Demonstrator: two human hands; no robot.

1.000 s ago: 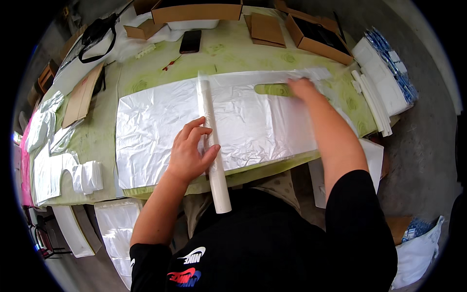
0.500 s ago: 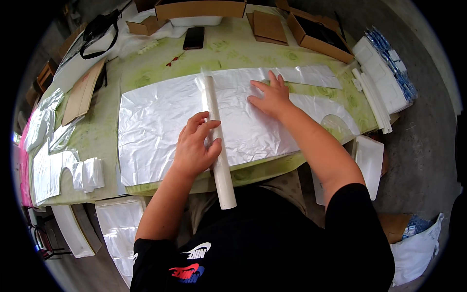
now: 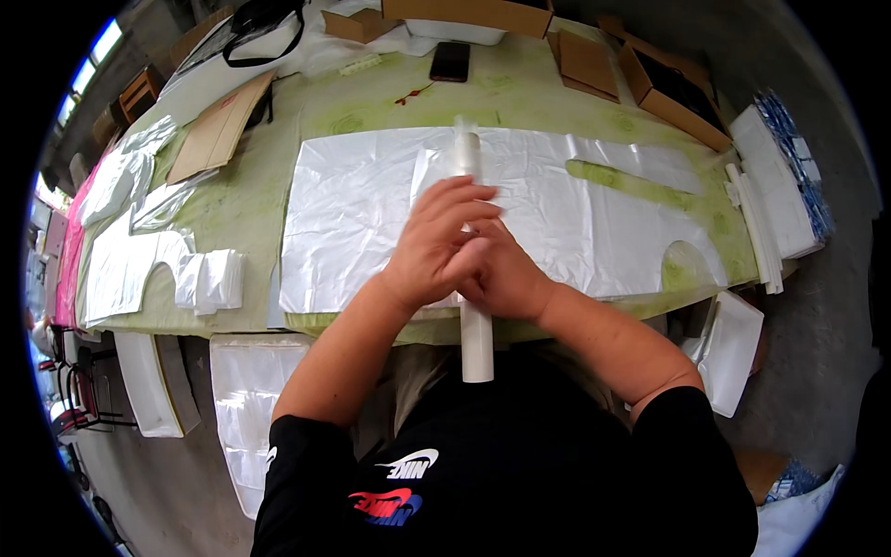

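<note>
Hands meet over a white roll on a green table.

Your left hand [image 3: 436,246] and right hand [image 3: 497,274] are pressed together around the middle of a white tube-like roll [image 3: 475,339], fingers curled over it, so that part of the roll is hidden. One end of the roll pokes past the table's near edge toward your body; the other end shows beyond your fingers, lying on a flat white plastic bag sheet [image 3: 371,204] spread across the middle of the table [image 3: 251,204]. You cannot tell how much of the sheet is wound into the roll. A dark phone [image 3: 450,61] lies near the far edge, and open cardboard boxes [image 3: 664,88] sit toward the far right corner. More white bags [image 3: 158,260] are near the left edge, blurred and bent by the lens.
</note>
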